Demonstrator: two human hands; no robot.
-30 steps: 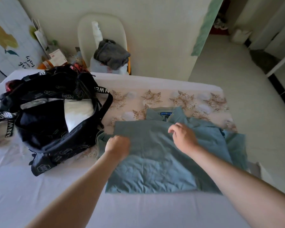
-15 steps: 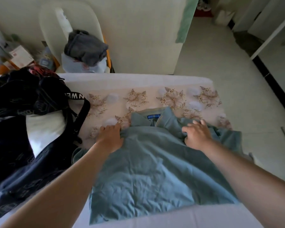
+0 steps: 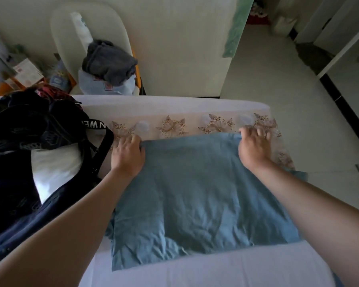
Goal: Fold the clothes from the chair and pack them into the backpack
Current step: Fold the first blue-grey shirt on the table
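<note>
1. Shirt (image 3: 195, 193): blue, flat on the bed (image 3: 195, 272), just right of the backpack (image 3: 29, 141). It reads as a rough rectangle with a straight far edge. No collar or sleeves show, so I judge it is part folded.
2. Left hand (image 3: 128, 156): at the far left corner of the shirt, thumb on the fabric edge and fingers curled beyond it. I read that as pinching the corner, likely to keep the edge taut and square.
3. Right hand (image 3: 254, 149): on the far right corner, with fingers reaching past the edge onto the floral cloth (image 3: 174, 125). I cannot tell whether it is gripping or just pressing flat.
4. One hand per corner makes sense: it keeps the far edge level and stops the layers from sliding.
5. Near half of the shirt is wrinkled. I'd expect smoothing or another fold before packing.
6. The backpack gapes open, with a white item (image 3: 54, 168) already inside. It sits close, so the shirt would only have a short way to go.
7. Chair (image 3: 91, 27): behind the bed, with a grey garment (image 3: 110, 61) on top of a pale blue one (image 3: 104, 88). My guess is the task is around midway.
</note>
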